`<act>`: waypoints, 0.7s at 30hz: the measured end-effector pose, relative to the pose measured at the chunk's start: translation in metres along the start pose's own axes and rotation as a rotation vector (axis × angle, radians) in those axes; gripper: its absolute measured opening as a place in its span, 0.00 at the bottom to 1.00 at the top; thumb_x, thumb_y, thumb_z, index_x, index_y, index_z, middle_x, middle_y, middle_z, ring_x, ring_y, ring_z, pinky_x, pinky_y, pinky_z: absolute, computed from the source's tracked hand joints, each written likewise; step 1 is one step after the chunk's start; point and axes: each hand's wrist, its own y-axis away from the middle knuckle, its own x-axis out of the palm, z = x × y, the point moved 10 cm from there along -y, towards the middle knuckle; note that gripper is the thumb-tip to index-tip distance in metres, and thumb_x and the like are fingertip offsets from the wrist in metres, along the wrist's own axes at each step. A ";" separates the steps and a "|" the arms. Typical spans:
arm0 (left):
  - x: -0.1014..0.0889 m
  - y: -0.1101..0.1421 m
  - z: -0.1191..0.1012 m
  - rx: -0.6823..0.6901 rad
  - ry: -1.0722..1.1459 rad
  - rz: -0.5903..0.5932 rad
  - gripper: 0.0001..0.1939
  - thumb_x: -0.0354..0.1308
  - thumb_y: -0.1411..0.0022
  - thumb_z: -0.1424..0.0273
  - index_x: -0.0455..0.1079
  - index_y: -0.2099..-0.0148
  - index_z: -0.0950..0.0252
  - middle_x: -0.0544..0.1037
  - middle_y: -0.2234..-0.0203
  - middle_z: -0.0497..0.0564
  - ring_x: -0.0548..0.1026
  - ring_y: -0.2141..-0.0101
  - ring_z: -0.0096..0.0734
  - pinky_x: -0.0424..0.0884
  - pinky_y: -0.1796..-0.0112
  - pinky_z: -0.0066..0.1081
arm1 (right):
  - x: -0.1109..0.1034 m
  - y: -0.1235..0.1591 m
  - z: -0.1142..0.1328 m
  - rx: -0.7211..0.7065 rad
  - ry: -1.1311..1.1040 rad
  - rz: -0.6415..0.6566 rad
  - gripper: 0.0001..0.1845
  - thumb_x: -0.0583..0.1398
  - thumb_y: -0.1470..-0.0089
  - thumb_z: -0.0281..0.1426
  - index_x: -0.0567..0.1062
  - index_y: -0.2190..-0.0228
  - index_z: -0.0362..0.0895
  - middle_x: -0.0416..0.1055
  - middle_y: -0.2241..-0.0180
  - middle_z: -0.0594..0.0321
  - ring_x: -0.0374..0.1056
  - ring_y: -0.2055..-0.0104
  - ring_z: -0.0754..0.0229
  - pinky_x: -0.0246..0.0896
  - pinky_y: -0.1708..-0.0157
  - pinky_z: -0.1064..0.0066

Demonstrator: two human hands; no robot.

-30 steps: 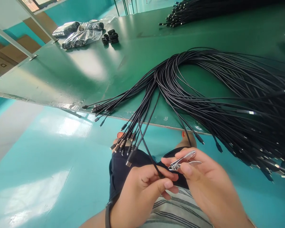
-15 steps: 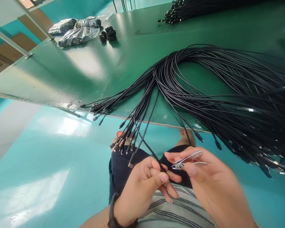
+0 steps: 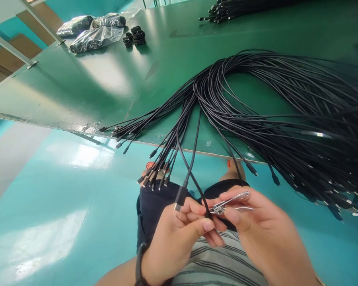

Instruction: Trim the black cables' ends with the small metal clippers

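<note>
Pinched between the thumb and fingers of my left hand [image 3: 185, 234] is the end of a black cable [image 3: 199, 188]; its tip is mostly hidden by the fingers. My right hand [image 3: 265, 226] grips a silver nail clipper [image 3: 231, 203], its lever raised. The clipper's jaws sit right at the cable beside my left fingertips; whether they touch it I cannot tell. Another cable's connector [image 3: 181, 196] with a metal tip hangs just above my left hand. Many more black cables [image 3: 220, 87] lie bunched over the green table [image 3: 122, 87], several ends drooping past its edge.
A dense pile of cables [image 3: 325, 167] spreads over the right side and past the front edge. Another bundle [image 3: 244, 10] lies at the back. Plastic-wrapped packs [image 3: 95, 37] and small black coils [image 3: 137, 36] rest at the back left, near a metal post [image 3: 44, 22].
My right hand has brought the clipper left, up against the cable in my left hand. The hanging connector has shifted right and now lies close over my left fingers.
</note>
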 end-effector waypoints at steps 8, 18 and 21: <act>0.000 0.003 0.001 -0.022 -0.025 -0.021 0.12 0.69 0.45 0.71 0.68 0.72 0.69 0.83 0.75 0.51 0.81 0.77 0.27 0.76 0.73 0.23 | 0.001 -0.001 0.007 -0.022 0.069 -0.039 0.03 0.65 0.44 0.36 0.77 0.68 0.51 0.77 0.70 0.66 0.73 0.76 0.64 0.72 0.73 0.71; 0.015 0.006 0.015 -0.073 0.239 0.233 0.06 0.62 0.38 0.71 0.69 0.64 0.68 0.84 0.71 0.55 0.81 0.77 0.29 0.76 0.77 0.21 | 0.004 0.000 0.013 -0.136 -0.039 0.093 0.05 0.66 0.46 0.34 0.79 0.64 0.52 0.76 0.67 0.64 0.75 0.72 0.61 0.74 0.70 0.67; 0.020 0.010 0.021 -0.147 0.343 0.295 0.06 0.61 0.37 0.70 0.69 0.63 0.68 0.84 0.72 0.56 0.80 0.80 0.28 0.74 0.80 0.20 | 0.003 0.002 0.023 -0.214 0.041 0.109 0.07 0.68 0.48 0.32 0.81 0.65 0.54 0.75 0.67 0.63 0.76 0.65 0.57 0.74 0.64 0.66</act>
